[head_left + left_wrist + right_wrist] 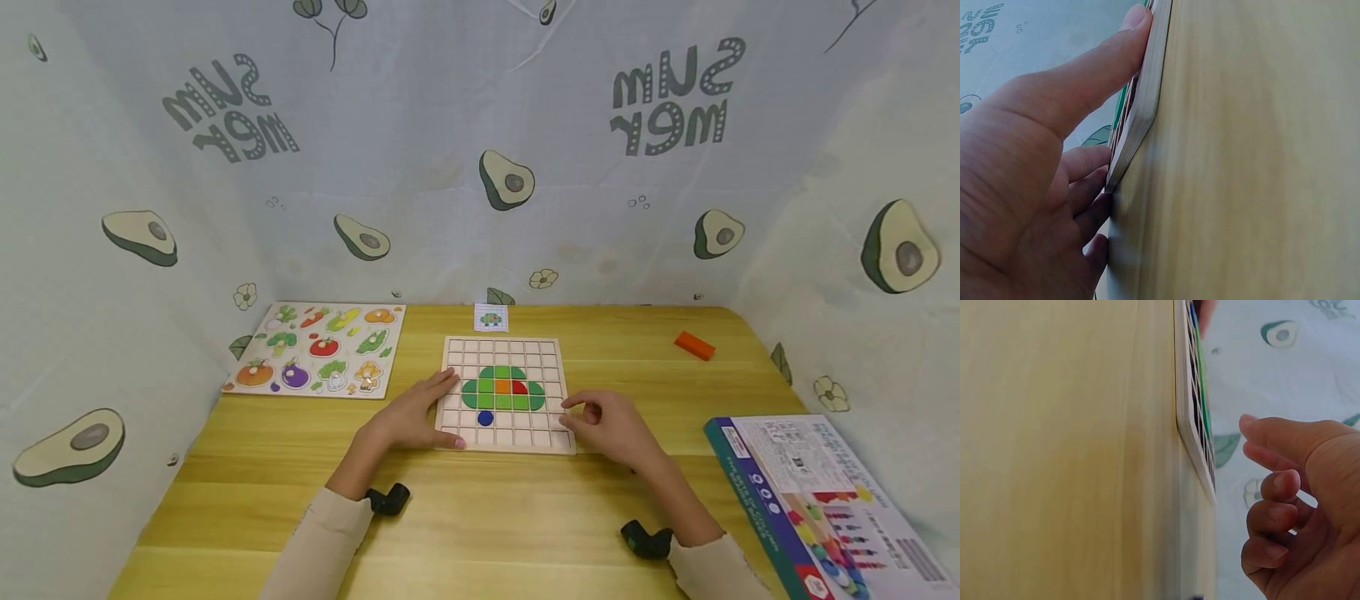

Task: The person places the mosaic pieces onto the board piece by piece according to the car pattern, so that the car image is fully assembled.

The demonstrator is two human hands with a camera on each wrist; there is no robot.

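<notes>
A wooden grid board [506, 438] lies flat on the table in the head view. Green pieces [502, 372] form a car-like shape on it, with an orange square [502, 387] and a red rounded piece [520, 387] among them. Below the shape sits a blue round piece [486, 418]. My left hand [411, 417] touches the board's left side, fingers along the edge and thumb on the front corner. My right hand [611, 423] hovers at the board's right edge, thumb and index finger apart with nothing between them and the other fingers loosely bent [1304, 500].
A small picture card [491, 317] stands behind the board. At the left lies a vegetable puzzle board [378, 379]. An orange block [694, 346] is at the back right, and a printed box [825, 500] lies at the right. Patterned cloth [435, 192] surrounds the table.
</notes>
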